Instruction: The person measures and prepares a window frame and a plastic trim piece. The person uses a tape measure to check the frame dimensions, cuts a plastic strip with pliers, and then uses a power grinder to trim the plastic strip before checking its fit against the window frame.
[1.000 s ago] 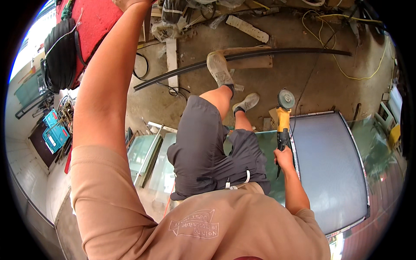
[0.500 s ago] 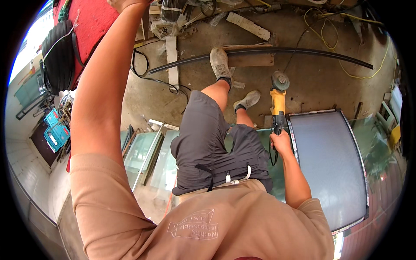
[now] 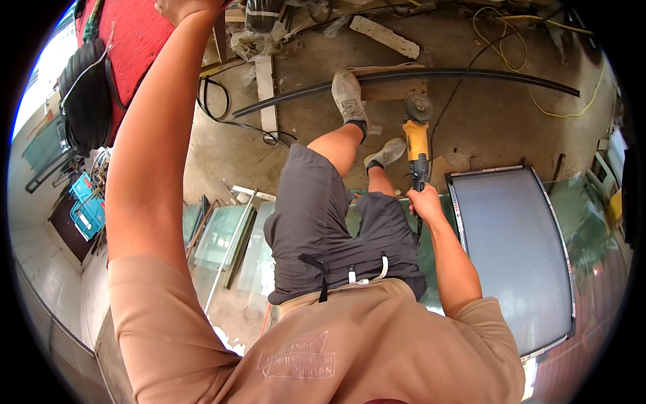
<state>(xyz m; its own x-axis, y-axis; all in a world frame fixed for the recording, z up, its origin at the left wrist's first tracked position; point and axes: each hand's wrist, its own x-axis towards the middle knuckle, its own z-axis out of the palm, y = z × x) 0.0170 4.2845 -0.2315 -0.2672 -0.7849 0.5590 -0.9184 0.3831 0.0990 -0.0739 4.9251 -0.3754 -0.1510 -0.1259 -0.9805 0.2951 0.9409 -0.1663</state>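
Note:
In my right hand (image 3: 425,200) is an angle grinder (image 3: 417,140) with a yellow body, gripped by its dark rear handle. Its disc (image 3: 418,106) points away from me, below a long, dark, bowed strip (image 3: 484,73) and apart from it in the picture. One of my shoes (image 3: 347,94) overlaps this strip beside a wooden board (image 3: 393,89). My left hand (image 3: 187,8) reaches up to the top edge of the picture by a red surface (image 3: 145,30). The picture's edge cuts off its fingers, so their grip is hidden.
A coiled black cable (image 3: 87,97) hangs at the red surface. Glass sheets (image 3: 225,232) lean at the left. A dark-framed panel (image 3: 515,256) stands on the right. A yellow cord (image 3: 505,50) and a black cable (image 3: 214,97) trail over the floor near a pale plank (image 3: 385,37).
My right hand has carried the angle grinder to the left and slightly farther from me. My left hand has shifted a little left and down in the picture.

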